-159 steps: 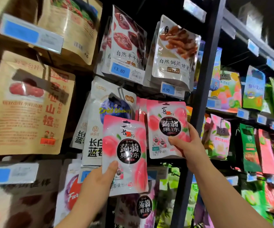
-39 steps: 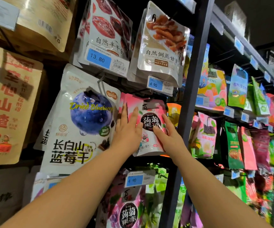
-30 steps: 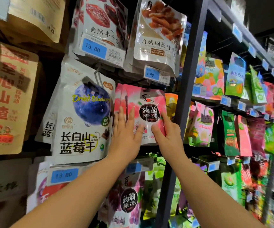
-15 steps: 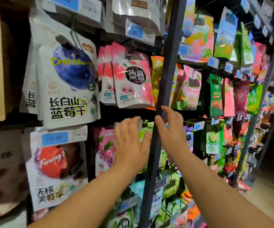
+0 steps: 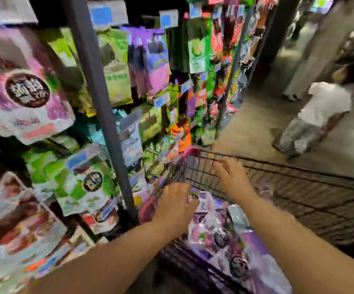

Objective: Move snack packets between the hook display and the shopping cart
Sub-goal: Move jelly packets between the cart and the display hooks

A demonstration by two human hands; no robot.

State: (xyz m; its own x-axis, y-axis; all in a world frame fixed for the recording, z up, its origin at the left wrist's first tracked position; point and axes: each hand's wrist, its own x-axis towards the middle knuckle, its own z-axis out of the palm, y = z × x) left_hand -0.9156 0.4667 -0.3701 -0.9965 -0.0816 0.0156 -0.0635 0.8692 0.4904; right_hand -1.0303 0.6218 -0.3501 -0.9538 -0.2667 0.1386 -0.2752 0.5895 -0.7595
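Purple and white glossy snack packets (image 5: 216,232) are heaped in the near end of the shopping cart (image 5: 320,198), whose walls are made of thin dark wire in a square mesh, with one pink corner piece (image 5: 189,150) at its far left corner. How many packets lie there cannot be counted through the blur; at least three dark round labels can be picked out among them. Two bare forearms are stretched over the cart. The left hand (image 5: 176,206) is held low over the heap, just inside the left wall, with its back turned up; its fingers are bent downward and smeared, and whether anything is gripped cannot be told. The right hand (image 5: 233,179) is held higher, in front of the far wire wall, with its fingers spread apart and nothing in it. To the left, the hook display (image 5: 150,66) is filled with flat, shiny pouches in green, purple, pink and orange, split by one slanted grey metal post (image 5: 99,102). A pink-and-white packet (image 5: 27,98) with a dark round label and a green packet (image 5: 80,183) can be made out; their print is unreadable. Several blue price tags (image 5: 101,16) are seen. On the bare floor (image 5: 252,128) a person (image 5: 324,102) in a white top is seen, blurred.
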